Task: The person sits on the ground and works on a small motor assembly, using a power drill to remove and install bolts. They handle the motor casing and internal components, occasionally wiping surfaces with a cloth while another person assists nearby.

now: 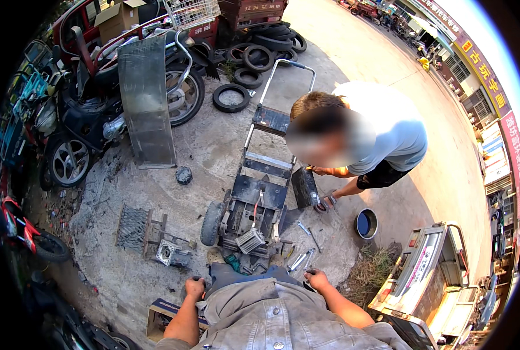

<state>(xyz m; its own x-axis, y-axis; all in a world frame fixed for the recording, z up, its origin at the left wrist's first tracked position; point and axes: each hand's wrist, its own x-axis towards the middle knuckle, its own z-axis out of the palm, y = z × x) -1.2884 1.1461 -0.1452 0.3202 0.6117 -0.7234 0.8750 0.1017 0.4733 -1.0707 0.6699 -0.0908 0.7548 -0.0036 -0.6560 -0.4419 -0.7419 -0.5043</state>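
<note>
My left hand [195,287] is low beside my left leg, fingers curled, with whatever it may hold hidden. My right hand [315,278] is by my right knee, also curled, its contents unclear. Between my feet and beyond stands a black wheeled frame [257,204] with a tubular handle, a tire [212,223] and a finned metal part [249,241]. Wrenches [302,258] lie near my right hand. A metal housing [172,254] lies left of my feet. A co-worker [388,134] bends at the frame's right, a hand on a black box [305,188].
Motorcycles [67,160], a leaning metal sheet [144,105] and piled tires [231,98] are at left and back. A bucket [365,223], weeds [368,268] and a cargo vehicle [423,271] are at right. A cardboard box [158,315] sits by my left arm.
</note>
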